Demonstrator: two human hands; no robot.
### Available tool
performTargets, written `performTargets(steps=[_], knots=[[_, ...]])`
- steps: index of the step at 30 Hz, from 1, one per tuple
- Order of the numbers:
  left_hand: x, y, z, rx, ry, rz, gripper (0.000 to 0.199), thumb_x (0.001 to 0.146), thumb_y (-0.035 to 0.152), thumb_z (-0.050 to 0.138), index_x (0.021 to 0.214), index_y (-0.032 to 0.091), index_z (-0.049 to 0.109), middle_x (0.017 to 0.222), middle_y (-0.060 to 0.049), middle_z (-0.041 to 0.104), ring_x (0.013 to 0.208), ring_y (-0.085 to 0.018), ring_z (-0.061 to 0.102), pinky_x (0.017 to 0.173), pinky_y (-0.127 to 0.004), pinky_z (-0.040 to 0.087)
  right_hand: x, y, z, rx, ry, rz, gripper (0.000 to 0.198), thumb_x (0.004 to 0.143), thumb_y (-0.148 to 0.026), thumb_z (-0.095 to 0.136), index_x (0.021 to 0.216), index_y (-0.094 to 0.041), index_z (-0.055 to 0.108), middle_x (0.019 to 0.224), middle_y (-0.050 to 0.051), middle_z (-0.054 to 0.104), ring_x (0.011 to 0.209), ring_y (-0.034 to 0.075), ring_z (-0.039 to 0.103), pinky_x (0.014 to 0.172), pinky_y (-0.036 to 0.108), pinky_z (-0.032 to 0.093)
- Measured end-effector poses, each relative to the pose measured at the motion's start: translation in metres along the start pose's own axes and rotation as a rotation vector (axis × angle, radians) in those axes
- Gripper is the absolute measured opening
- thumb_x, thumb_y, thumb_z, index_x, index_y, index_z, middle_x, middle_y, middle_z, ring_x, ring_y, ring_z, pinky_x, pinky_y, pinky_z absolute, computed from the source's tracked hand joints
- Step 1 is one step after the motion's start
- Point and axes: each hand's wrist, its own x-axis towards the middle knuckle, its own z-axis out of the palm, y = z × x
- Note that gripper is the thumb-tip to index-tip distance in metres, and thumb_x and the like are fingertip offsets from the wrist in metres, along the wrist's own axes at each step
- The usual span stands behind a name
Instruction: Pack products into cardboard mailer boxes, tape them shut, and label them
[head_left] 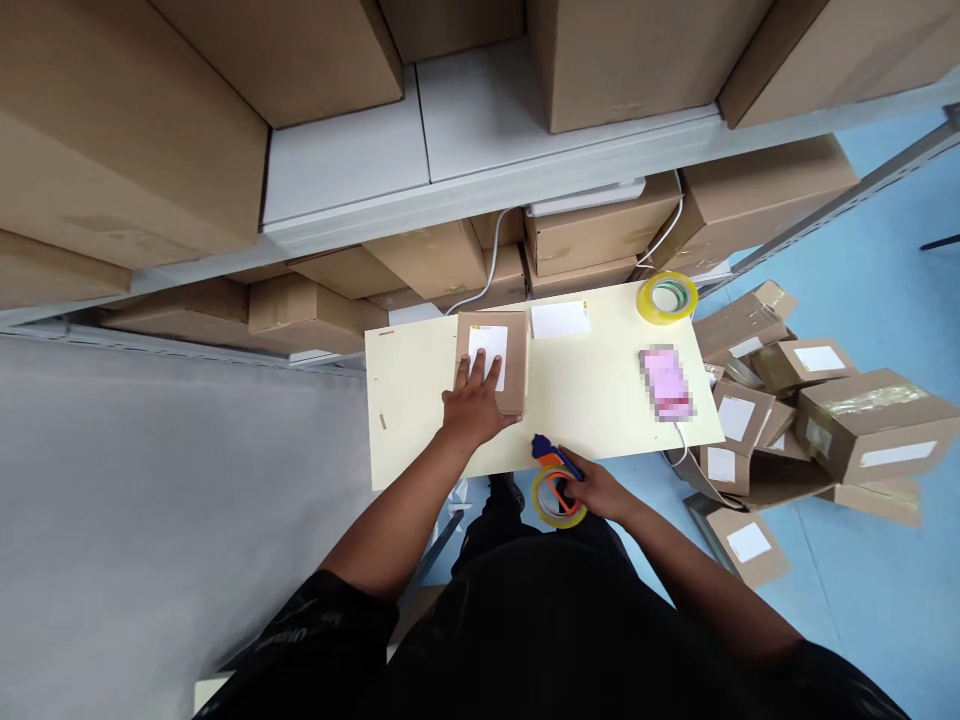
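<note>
A small cardboard box rests on the pale table, a white label on its top. My left hand lies on the box with fingers spread over the label, thumb along the near edge. At the table's front edge, my right hand is wrapped round the handle of a tape dispenser, blue and orange, loaded with a roll of clear yellowish tape. The dispenser is apart from the box, to its lower right. Beyond the box lies a flat white label sheet.
A spare tape roll and a pixelated pink phone with a white cable are on the table's right. Labelled cartons are heaped on the blue floor at right. Behind the table stands a shelf packed with large boxes.
</note>
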Motion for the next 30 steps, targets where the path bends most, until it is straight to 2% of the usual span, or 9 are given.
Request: performTargets(steps=[3,8,12,15,18,24,30], knots=[[-0.002,0.001,-0.005,-0.031,-0.051,0.007,0.125,0.074,0.083,0.064,0.167,0.032,-0.003,0.174,-0.004,-0.014,0.158,-0.046,-0.009,0.103,-0.063,0.047,0.020,-0.019,0.015,-0.027,-0.042,-0.091,0.087,0.075,-0.021,0.061,0.160,-0.019,0.040,0.149,0.008,0.060,0.131,0.027,0.060,0.111,0.039,0.047],[-0.005,0.000,-0.011,-0.085,-0.078,0.041,0.122,0.076,0.080,0.065,0.168,0.032,0.001,0.174,-0.005,-0.013,0.158,-0.045,-0.008,0.103,-0.064,0.047,0.038,-0.049,0.019,-0.239,0.031,-0.108,0.083,0.082,-0.023,0.060,0.161,-0.016,0.036,0.146,0.013,0.062,0.130,0.029,0.061,0.107,0.038,0.047],[-0.005,-0.001,-0.009,-0.066,-0.080,0.038,0.116,0.080,0.079,0.060,0.167,0.033,-0.001,0.174,-0.005,-0.015,0.158,-0.044,-0.009,0.104,-0.062,0.046,0.034,-0.067,0.028,-0.447,0.160,-0.037,0.072,0.091,-0.031,0.056,0.160,-0.017,0.038,0.137,0.016,0.066,0.122,0.031,0.064,0.099,0.037,0.049],[-0.005,0.000,-0.006,-0.023,-0.081,0.029,0.114,0.083,0.079,0.057,0.167,0.033,-0.005,0.173,-0.004,-0.018,0.158,-0.044,-0.010,0.104,-0.060,0.047,0.025,-0.076,0.041,-0.586,0.229,0.041,0.073,0.095,-0.036,0.052,0.162,-0.015,0.032,0.131,0.020,0.065,0.117,0.034,0.065,0.094,0.039,0.050],[-0.005,0.001,-0.003,-0.028,-0.060,0.026,0.115,0.082,0.078,0.058,0.167,0.031,-0.004,0.174,-0.005,-0.016,0.157,-0.046,-0.012,0.103,-0.062,0.046,0.019,-0.083,0.052,-0.700,0.252,0.071,0.074,0.098,-0.038,0.049,0.163,-0.011,0.026,0.129,0.024,0.062,0.110,0.036,0.067,0.090,0.042,0.051],[-0.005,0.004,-0.003,-0.051,-0.039,0.011,0.114,0.082,0.079,0.057,0.168,0.031,-0.001,0.174,-0.006,-0.014,0.158,-0.045,-0.009,0.105,-0.064,0.045,0.017,-0.082,0.062,-0.856,0.301,0.046,0.075,0.102,-0.046,0.042,0.163,-0.007,0.022,0.125,0.027,0.060,0.100,0.035,0.070,0.084,0.045,0.054],[-0.005,0.006,-0.005,-0.036,-0.046,-0.006,0.114,0.083,0.079,0.055,0.168,0.029,-0.002,0.174,-0.006,-0.014,0.158,-0.045,-0.009,0.103,-0.065,0.046,0.020,-0.081,0.064,-0.929,0.351,0.044,0.070,0.101,-0.034,0.042,0.164,-0.010,0.022,0.125,0.026,0.059,0.101,0.035,0.069,0.082,0.047,0.055]])
